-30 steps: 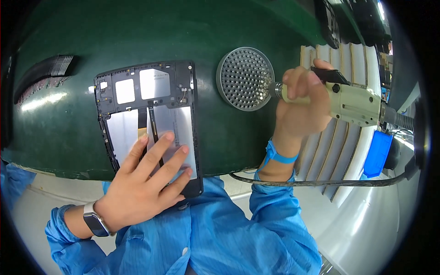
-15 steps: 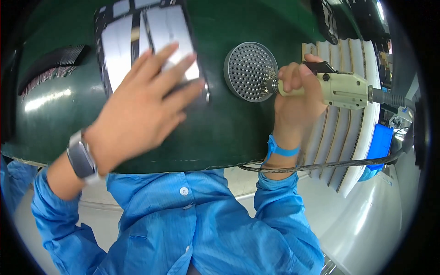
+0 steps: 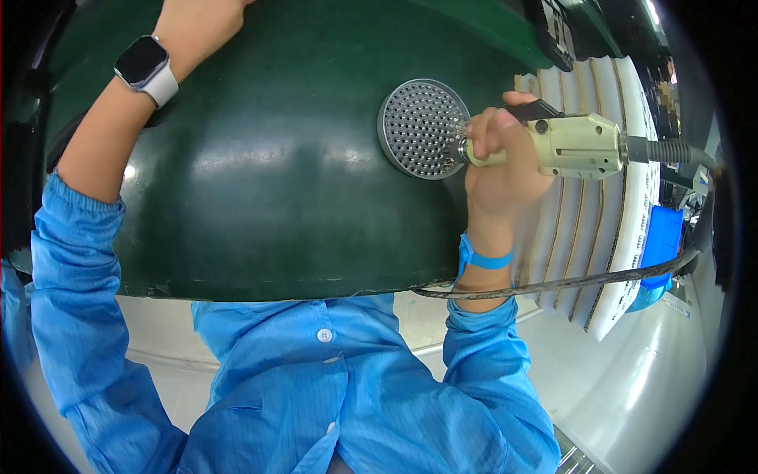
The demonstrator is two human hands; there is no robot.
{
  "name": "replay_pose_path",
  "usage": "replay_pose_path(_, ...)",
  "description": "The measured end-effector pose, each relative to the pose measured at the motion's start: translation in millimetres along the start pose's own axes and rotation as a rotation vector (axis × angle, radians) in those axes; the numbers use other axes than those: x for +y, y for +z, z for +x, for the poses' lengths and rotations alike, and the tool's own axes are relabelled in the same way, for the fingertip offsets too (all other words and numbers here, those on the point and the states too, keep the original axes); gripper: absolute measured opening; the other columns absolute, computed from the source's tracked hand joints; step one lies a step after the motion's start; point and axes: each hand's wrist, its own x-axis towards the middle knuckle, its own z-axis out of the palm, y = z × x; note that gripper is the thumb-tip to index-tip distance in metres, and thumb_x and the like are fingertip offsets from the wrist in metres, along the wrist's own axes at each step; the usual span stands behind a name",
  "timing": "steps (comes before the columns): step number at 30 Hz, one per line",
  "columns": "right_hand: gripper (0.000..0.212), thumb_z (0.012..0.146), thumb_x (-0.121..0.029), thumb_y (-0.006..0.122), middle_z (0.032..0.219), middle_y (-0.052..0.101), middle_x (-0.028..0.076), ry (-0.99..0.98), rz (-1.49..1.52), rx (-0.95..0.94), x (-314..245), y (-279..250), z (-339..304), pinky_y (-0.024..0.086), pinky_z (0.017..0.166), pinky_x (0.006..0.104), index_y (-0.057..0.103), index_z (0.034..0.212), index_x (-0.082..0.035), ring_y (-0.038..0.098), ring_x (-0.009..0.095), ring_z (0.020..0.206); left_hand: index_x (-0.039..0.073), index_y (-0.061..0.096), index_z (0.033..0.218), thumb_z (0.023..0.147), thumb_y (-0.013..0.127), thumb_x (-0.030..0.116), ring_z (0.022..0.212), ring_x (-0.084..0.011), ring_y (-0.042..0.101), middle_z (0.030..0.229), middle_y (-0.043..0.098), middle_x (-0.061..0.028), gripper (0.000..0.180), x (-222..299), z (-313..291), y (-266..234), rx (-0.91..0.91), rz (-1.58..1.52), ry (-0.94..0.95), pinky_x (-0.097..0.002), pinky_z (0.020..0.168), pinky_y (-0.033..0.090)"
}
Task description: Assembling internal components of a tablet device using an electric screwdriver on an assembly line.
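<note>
My right hand (image 3: 509, 162) is wrapped round a cream-coloured electric screwdriver (image 3: 588, 146), held nearly level with its tip to the left. That tip is over the right side of a round grey screw tray (image 3: 414, 118) full of holes, where small screws (image 3: 452, 130) are heaped. Whether the tip touches a screw is too small to tell. At the far left, my left hand (image 3: 201, 22) reaches past the top edge of the view. Its fingers are cut off there, and anything they touch is out of sight.
A dark green tabletop (image 3: 260, 213) spreads before me. On the right stands a stack of white corrugated dividers (image 3: 584, 237), with a blue bin (image 3: 662, 241) beyond. The screwdriver's cable (image 3: 568, 286) loops across at the lower right. A dark object is half hidden behind my left forearm.
My left hand has moved up and away to the far edge. The black-framed panel with silvery faces under it has left the view. My right hand and the screwdriver have barely shifted.
</note>
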Motion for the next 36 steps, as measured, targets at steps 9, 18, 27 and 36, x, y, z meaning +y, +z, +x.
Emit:
replay_pose_path(9,0.018,0.079,0.005,0.059,0.058,0.053,0.006,0.004,0.010,0.005,-1.4,-6.3,2.5,0.039,0.045,0.0268,0.060,0.097,0.008,0.049,0.013,0.047,0.013,0.061,0.127,0.087,0.059,0.014,0.090,-0.0322,0.063,0.099,0.064,-0.0142,0.040,-44.9,23.4,35.9,-0.010,0.084,-0.071,-0.0424,0.073,0.052)
replay_pose_path(18,0.019,0.077,0.009,0.060,0.069,0.059,0.009,0.006,-0.014,0.022,-2.1,-5.6,3.8,0.041,0.044,0.0236,0.060,0.096,0.006,0.051,0.011,0.049,0.005,0.060,0.124,0.082,0.061,0.010,0.101,-0.0344,0.061,0.109,0.063,-0.0163,0.042,-39.7,34.1,33.4,0.059,0.106,-0.054,-0.0430,0.085,0.051)
replay_pose_path(27,0.035,0.082,-0.002,0.068,0.070,0.056,0.007,-0.024,0.027,-0.016,-11.1,-12.0,-5.3,0.037,0.046,0.0230,0.053,0.113,0.002,0.047,0.010,0.054,0.008,0.054,0.132,0.077,0.074,0.051,0.103,-0.0433,0.057,0.106,0.060,-0.0282,0.073,42.4,62.0,74.2,0.137,-0.531,-0.110,-0.0470,0.090,0.048)
replay_pose_path(36,0.032,0.083,0.002,0.059,0.068,0.053,0.007,-0.097,-0.114,-0.088,-23.6,-11.6,-14.5,0.039,0.048,0.0219,0.051,0.113,0.004,0.048,0.011,0.055,0.006,0.062,0.128,0.082,0.076,0.023,0.111,-0.0372,0.059,0.128,0.055,-0.0257,0.051,42.8,92.6,87.9,0.378,-0.804,-0.313,-0.0408,0.095,0.049)
